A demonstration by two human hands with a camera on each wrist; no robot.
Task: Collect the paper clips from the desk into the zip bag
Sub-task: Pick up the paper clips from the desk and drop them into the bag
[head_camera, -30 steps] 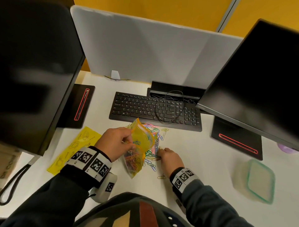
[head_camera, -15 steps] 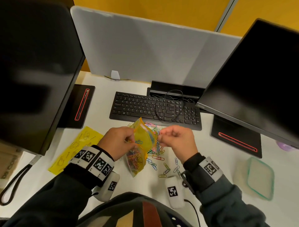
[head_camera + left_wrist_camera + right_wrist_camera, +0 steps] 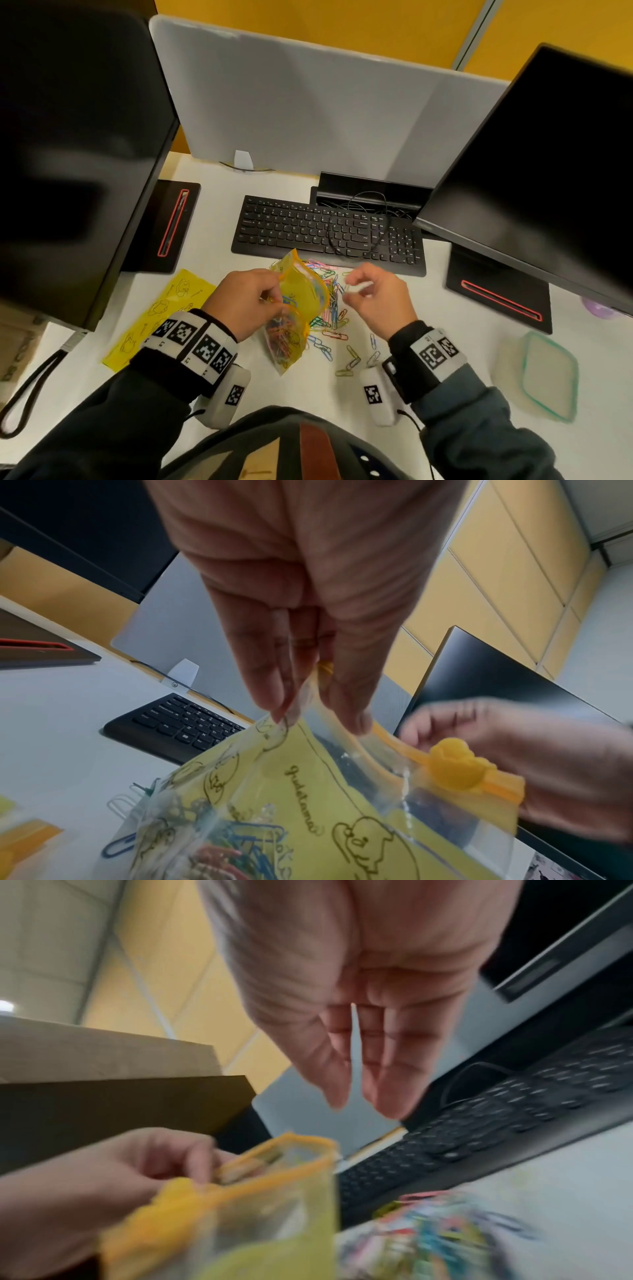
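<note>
My left hand (image 3: 274, 296) pinches the rim of a yellow printed zip bag (image 3: 298, 301) and holds it above the desk with its mouth gaping. The left wrist view shows thumb and fingers (image 3: 274, 696) clamped on the bag's edge (image 3: 325, 791), with coloured paper clips (image 3: 219, 850) inside. Several clips (image 3: 282, 339) sag in the bag's bottom. My right hand (image 3: 349, 291) hovers just right of the mouth. In the right wrist view its fingers (image 3: 394, 1091) are straight with nothing between them. A pile of coloured paper clips (image 3: 330, 308) lies on the desk below, with loose ones (image 3: 349, 363) nearer me.
A black keyboard (image 3: 325, 233) with a cable over it lies behind the pile. Dark monitors stand at left (image 3: 68, 154) and right (image 3: 548, 171). A second yellow bag (image 3: 154, 315) lies at left. A lidded plastic container (image 3: 544, 373) sits at right.
My right hand lifted from the clip pile on the desk up to the bag's mouth, then drew slightly right of it. The left hand kept holding the bag in place.
</note>
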